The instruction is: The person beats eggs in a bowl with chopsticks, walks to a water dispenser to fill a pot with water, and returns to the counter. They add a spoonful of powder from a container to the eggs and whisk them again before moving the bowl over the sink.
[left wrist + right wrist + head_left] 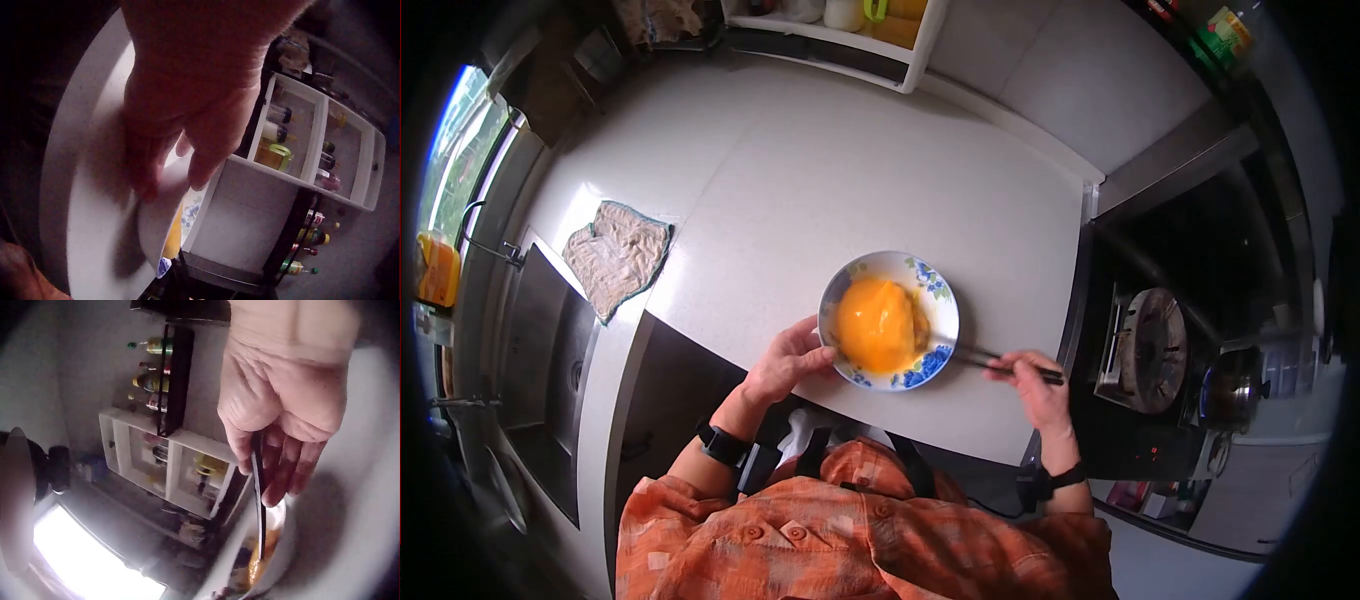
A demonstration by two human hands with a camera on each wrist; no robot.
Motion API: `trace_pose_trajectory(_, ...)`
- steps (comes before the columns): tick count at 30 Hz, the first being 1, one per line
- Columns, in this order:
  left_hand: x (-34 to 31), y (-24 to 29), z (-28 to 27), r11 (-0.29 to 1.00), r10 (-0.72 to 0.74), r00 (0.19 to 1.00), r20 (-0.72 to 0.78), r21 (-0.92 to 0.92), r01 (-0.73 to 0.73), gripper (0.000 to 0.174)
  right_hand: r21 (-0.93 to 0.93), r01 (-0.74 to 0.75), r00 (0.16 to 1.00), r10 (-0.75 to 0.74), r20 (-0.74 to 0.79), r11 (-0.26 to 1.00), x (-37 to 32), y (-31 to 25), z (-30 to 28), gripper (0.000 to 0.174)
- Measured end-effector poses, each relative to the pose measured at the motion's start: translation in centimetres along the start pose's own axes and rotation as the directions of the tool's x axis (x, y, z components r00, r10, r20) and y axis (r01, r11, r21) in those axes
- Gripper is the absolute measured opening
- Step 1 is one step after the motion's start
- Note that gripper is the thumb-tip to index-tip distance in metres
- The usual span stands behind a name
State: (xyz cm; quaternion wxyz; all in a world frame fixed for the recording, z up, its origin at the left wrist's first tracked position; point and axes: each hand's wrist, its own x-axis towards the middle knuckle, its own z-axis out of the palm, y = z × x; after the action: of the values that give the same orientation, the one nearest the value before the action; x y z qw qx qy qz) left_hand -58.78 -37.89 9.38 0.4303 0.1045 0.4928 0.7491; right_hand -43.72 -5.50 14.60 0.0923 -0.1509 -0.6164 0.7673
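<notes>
A white bowl with blue flowers (927, 372) stands near the counter's front edge, tilted towards the left hand in the left wrist view. Beaten egg (875, 325), bright orange-yellow, lies in it, heaped towards its left side. My left hand (785, 362) grips the bowl's left rim, thumb on top and fingers beneath the outer wall (156, 219). From the right, my right hand (1036, 388) holds dark chopsticks (980, 357), whose blurred tips reach into the egg. In the right wrist view the chopsticks (259, 500) run from between thumb and fingers down into the bowl.
A crumpled cloth (618, 258) lies on the white counter (800, 170) at the left, beside the sink (550, 370). At the right is a gas stove (1152, 350) with a pot (1233, 388) by it. A shelf with jars (830, 35) stands at the back.
</notes>
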Motion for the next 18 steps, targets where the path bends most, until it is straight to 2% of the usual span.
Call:
trace_pose_trajectory(2, -0.1, 0.1, 0.0, 1.000, -0.010, 1.000, -0.003, 0.003, 0.010, 0.060, 0.019, -0.079, 0.983, 0.075, 0.165, 0.997, -0.4, -0.6, 0.2, 0.018)
trace_pose_trajectory(3, -0.2, 0.2, 0.1, 1.000, -0.009, 1.000, -0.001, -0.001, 0.009, 0.060, 0.108, 0.004, 1.000, -0.007, 0.027, 0.994, -0.1, -1.0, -0.1, 0.018)
trace_pose_trajectory(4, -0.2, 0.3, 0.2, 1.000, -0.003, 1.000, 0.001, -0.006, 0.003, 0.060, 0.047, 0.071, 0.993, -0.066, -0.099, 0.996, 0.3, -0.9, -0.9, 0.017)
trace_pose_trajectory(6, -0.1, 0.3, 0.2, 1.000, 0.002, 1.000, 0.001, 0.003, -0.002, 0.060, -0.101, -0.049, 0.999, 0.049, -0.008, 0.994, -0.8, -0.9, -0.4, 0.018)
trace_pose_trajectory(7, -0.1, 0.3, 0.2, 1.000, -0.002, 1.000, 0.001, 0.016, 0.002, 0.059, -0.103, -0.049, 0.999, 0.049, -0.008, 0.993, -0.8, -1.4, -0.3, 0.018)
trace_pose_trajectory(9, -0.1, 0.1, 0.1, 1.000, 0.001, 1.000, 0.004, 0.015, -0.001, 0.059, -0.089, -0.002, 0.995, 0.010, 0.095, 0.996, -0.8, -2.3, -0.4, 0.019)
trace_pose_trajectory(10, -0.1, 0.0, 0.1, 1.000, 0.005, 1.000, 0.003, 0.014, -0.006, 0.059, -0.009, 0.076, 0.993, -0.076, -0.085, 0.997, -0.3, -1.9, -0.7, 0.020)
trace_pose_trajectory(12, -0.1, 0.2, 0.1, 1.000, 0.006, 1.000, 0.001, 0.010, -0.006, 0.060, -0.112, -0.012, 0.999, 0.007, -0.043, 0.994, -0.9, -1.3, -0.8, 0.020)
trace_pose_trajectory(14, -0.1, 0.2, 0.2, 1.000, 0.000, 1.000, 0.001, 0.006, 0.000, 0.060, -0.080, -0.097, 0.989, 0.105, 0.102, 0.992, -1.8, -0.5, 0.3, 0.019)
trace_pose_trajectory(16, -0.1, 0.2, 0.2, 1.000, -0.016, 1.000, -0.003, -0.008, 0.016, 0.060, -0.003, -0.055, 0.995, 0.055, 0.085, 0.999, -0.9, -0.2, 0.4, 0.019)
trace_pose_trajectory(18, -0.3, 0.0, 0.1, 1.000, -0.014, 1.000, -0.005, 0.007, 0.014, 0.060, 0.094, 0.050, 0.994, -0.041, -0.098, 0.994, 0.2, 0.7, 0.0, 0.018)
